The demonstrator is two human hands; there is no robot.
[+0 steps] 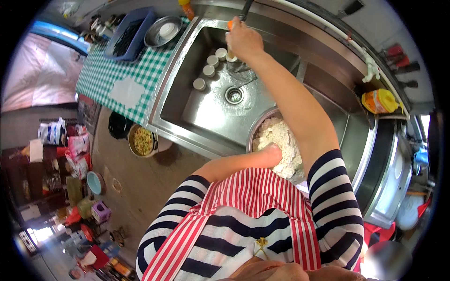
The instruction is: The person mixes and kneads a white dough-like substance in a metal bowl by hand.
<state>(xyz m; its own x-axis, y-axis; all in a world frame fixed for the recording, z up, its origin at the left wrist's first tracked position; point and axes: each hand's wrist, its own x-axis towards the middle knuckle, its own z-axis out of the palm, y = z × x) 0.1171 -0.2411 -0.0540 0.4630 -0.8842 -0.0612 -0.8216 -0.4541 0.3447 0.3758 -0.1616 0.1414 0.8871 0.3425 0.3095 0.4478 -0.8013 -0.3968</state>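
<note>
Currently mid dough prep at the sink [206, 119]: left hand [273, 153] is sunk into the dough [281, 140] in a metal bowl [255, 129] that sits in the basin's near right corner, tight against the person's apron [253, 192]. Fingers buried in the mass, so can't tell how far they're curled or whether they clutch a lump; wrist + palm edge only visible

Right hand [243, 40] is stretched to the far rim of the sink, wrapped around a dark handle [246, 8] w/ a bit of orange showing at the fist. Looks like a tap lever or a utensil, can't say which, top is cut by frame edge. Grip reads as a full fist on it

Step, as judged: mixing/kneading w/ left while right works sth at the tap end, prob water. Next move would need bowl kept steady one-handed, and right arm's long reach passes over the bowl, so spill risk

Hard to make out:
- whether water is running, no clear stream seen
- bowl's right side, hidden by right forearm
- small white cups [212, 65] on basin floor near drain [234, 95], contents unclear
- checked cloth [126, 79] to the left carries a blue tray [129, 35] + a metal dish [164, 32], details too small
</note>
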